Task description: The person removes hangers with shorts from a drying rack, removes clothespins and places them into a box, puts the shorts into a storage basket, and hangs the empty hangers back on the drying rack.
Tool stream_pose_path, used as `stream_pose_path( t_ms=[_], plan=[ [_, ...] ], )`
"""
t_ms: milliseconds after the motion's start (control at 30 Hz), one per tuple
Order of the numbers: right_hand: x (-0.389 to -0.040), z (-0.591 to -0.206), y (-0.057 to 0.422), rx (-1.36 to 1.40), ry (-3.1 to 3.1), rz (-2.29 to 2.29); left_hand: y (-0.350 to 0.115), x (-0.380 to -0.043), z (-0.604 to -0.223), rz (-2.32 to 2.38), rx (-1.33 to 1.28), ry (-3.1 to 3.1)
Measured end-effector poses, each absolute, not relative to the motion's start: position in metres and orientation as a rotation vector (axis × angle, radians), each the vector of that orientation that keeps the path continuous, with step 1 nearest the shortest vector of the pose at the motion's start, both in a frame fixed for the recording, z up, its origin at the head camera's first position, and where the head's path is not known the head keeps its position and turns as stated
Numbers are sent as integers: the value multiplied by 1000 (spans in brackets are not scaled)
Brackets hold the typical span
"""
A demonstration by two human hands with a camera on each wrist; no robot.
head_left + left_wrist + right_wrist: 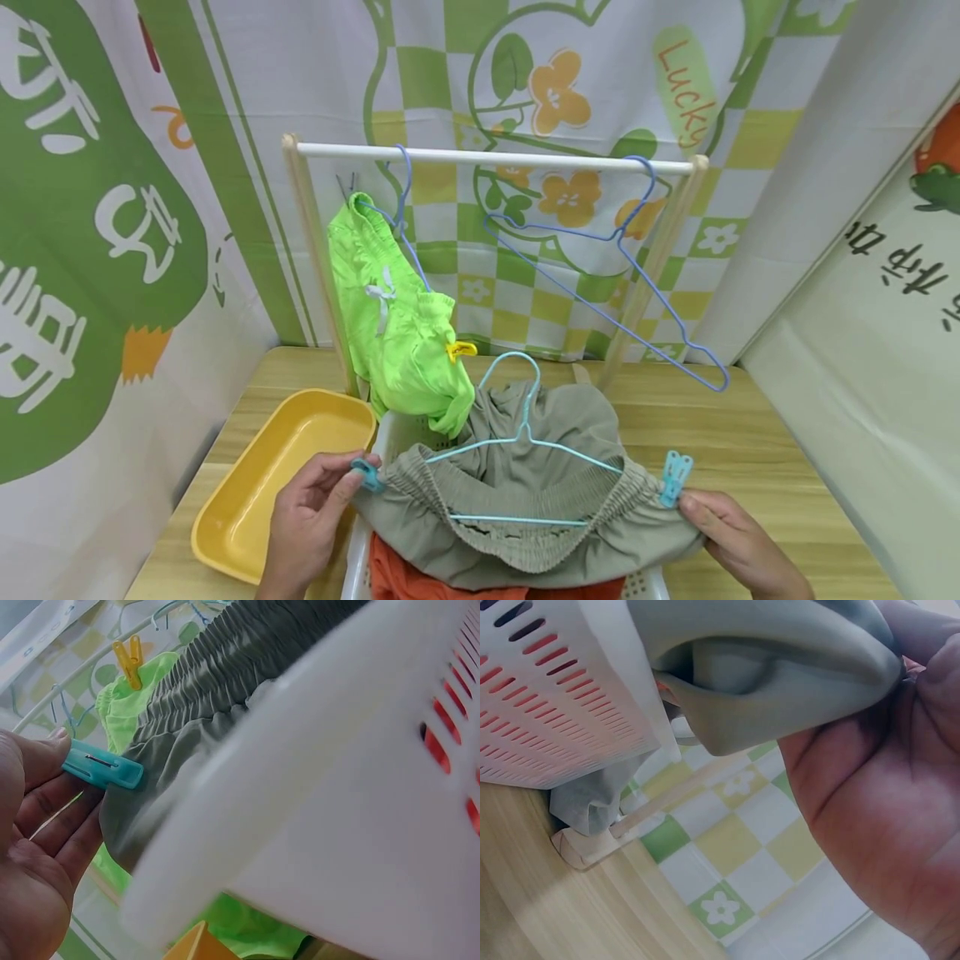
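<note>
Grey-green elastic-waist pants [525, 546] lie spread over a white basket, with a light-blue hanger [525, 425] inside the waistband. My left hand [303, 521] pinches a teal clothespin [367, 475] at the left end of the waist; the left wrist view shows this clothespin [101, 763] between thumb and fingers, its tip on the fabric. At the other end, my right hand [738, 533] grips the pants' edge beside a second teal clothespin [677, 479], which stands clipped to the cloth. In the right wrist view, the fabric [780, 682] bunches toward the fingers, which are partly hidden.
Under the pants stands the white basket [592, 697], holding orange-red cloth [420, 575]. A yellow tub [225, 500] is at left. Behind, a rack [487, 156] carries bright-green shorts [390, 317] with a yellow clothespin [461, 350], and a bare blue hanger [630, 242] at right.
</note>
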State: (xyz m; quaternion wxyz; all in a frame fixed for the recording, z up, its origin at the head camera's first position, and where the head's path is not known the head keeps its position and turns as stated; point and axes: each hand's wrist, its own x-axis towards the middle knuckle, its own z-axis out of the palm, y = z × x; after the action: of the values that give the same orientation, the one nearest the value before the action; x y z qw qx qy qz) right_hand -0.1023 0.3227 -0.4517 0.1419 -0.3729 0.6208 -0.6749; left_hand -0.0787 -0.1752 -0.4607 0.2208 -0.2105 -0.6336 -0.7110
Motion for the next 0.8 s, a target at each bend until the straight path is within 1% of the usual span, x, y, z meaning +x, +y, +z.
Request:
stream_pose_path(
  t_ms=[467, 633, 800],
  plan=[
    [-102, -451, 322, -1071, 1755, -1958, -177, -80, -457, -1933, -537, -1658],
    [-102, -450, 321, -1052, 1767, -1952, -186, -77, -452, -1919, -449, -1651],
    [-102, -450, 321, -1053, 1769, -1946, -200, -73, -450, -1723, -268, -1827]
  ],
)
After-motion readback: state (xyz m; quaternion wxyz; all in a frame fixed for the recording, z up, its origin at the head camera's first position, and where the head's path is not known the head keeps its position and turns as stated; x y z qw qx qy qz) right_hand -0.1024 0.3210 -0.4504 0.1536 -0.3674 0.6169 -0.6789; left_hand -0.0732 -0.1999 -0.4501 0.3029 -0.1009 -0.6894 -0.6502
